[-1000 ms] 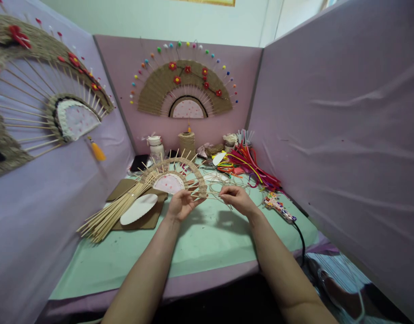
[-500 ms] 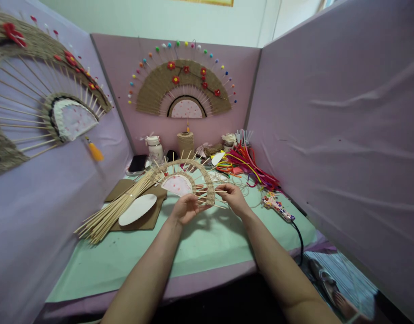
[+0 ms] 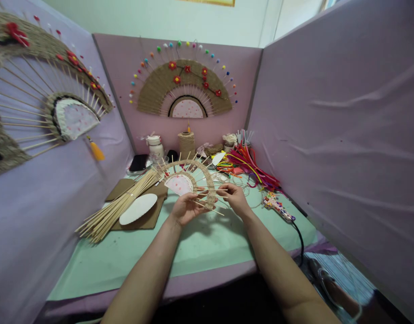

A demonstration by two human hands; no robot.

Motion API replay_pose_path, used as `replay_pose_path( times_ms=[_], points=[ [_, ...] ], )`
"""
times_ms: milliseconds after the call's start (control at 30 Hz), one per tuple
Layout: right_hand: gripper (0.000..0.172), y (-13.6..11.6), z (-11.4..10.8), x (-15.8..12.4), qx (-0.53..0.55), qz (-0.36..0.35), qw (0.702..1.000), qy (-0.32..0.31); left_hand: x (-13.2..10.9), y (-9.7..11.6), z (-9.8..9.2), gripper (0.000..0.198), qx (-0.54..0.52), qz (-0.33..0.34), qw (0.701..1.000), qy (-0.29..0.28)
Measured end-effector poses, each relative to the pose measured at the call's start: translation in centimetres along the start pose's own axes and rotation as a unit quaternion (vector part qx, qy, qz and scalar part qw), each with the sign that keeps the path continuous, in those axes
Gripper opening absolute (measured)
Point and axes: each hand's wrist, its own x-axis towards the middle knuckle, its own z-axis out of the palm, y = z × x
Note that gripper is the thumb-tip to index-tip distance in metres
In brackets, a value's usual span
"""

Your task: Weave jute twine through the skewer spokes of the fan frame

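The left hand [image 3: 185,209] pinches the half-round wooden-stick fan woven with tan string [image 3: 209,186] to keep it still, while the right hand [image 3: 236,198], just beside that grip, pinches the fan's loose thin tan string [image 3: 244,186].

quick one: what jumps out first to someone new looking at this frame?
The half-woven fan over the middle of the table, its sticks splaying out, is held by the left hand with the right hand at its right edge. Next comes the finished fan with red flowers and coloured beads on the back wall, and a second fan on the left wall. A bundle of bare sticks lies left of the hands.
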Motion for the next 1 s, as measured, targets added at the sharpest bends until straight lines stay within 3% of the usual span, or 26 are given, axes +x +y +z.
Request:
replay_pose_path(
  times_ms=[167,433,567,733,1000],
  points=[
    [0.029,-0.1,-0.2,0.1,-0.014,-0.006,1.0,0.016,0.0,0.2,0.0,0.03,0.011,0.007,1.0,0.009],
    [0.028,0.1,-1.2,0.2,0.019,-0.005,1.0,-0.019,0.0,0.5,0.4,0.027,0.0,0.046,0.997,0.062],
    [0.027,0.0,-1.5,0.2,0.012,-0.026,1.0,-0.001,0.1,0.5,0.5,0.027,-0.001,0.052,0.995,0.087],
    [0.027,0.2,-1.7,0.5,-0.03,-0.069,0.996,0.056,0.2,0.4,0.1,0.03,0.008,0.037,0.996,0.075],
    [0.024,0.6,-1.6,0.7,-0.018,-0.063,0.996,0.057,0.2,0.4,0.0,0.029,0.004,0.02,0.998,0.066]
  ],
)
